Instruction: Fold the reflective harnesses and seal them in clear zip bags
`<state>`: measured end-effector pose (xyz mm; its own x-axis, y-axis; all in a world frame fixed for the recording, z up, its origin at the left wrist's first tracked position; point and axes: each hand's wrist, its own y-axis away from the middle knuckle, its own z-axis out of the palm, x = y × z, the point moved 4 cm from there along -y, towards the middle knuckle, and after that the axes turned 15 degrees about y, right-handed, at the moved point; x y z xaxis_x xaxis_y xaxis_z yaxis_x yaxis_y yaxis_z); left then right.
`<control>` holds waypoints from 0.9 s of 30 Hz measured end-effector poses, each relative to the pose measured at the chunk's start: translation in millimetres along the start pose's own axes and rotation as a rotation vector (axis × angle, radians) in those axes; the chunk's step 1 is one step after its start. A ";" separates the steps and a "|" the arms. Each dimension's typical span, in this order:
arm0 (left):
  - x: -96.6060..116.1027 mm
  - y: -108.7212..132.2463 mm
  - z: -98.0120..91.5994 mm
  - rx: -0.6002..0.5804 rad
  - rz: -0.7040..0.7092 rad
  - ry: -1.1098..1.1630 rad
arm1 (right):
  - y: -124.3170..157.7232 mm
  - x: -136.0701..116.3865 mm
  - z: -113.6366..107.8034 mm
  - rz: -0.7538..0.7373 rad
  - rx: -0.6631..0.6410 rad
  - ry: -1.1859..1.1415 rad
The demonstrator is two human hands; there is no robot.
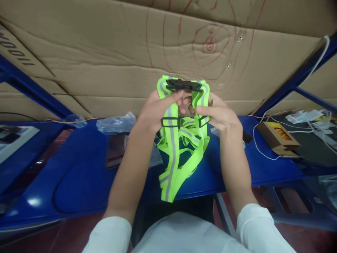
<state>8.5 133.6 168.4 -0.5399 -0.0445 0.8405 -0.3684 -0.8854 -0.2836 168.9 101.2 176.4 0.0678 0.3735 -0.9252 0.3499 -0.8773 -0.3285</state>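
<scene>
Both my hands hold up a neon yellow-green reflective harness (172,147) with grey stripes, above the blue table. My left hand (160,107) is closed on the left strap, its thumb just under the black buckle (184,85). On the other strap, my right hand (214,109) is closed below the buckle's right end. The buckle spans the two straps at the top and looks joined. A black slider (170,122) sits on the left strap, and another slider (204,121) on the right one. Below, the remaining straps hang in loose loops toward the table's front edge.
Crumpled clear plastic bags (116,123) and a dark flat object (114,151) lie left of the harness. An open cardboard box (280,138) and a white cable (256,140) are at right. A cardboard wall (105,59) with red drawn rings stands behind the blue table (79,175).
</scene>
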 end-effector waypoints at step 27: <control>-23.4 -3.9 -3.6 0.020 -0.025 -0.035 | 7.4 -19.2 -8.5 -0.284 0.225 0.879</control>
<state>19.9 139.8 148.2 -0.5036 -0.0384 0.8631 -0.3660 -0.8955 -0.2534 178.2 90.0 193.3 0.7188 0.5943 -0.3607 0.2793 -0.7220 -0.6330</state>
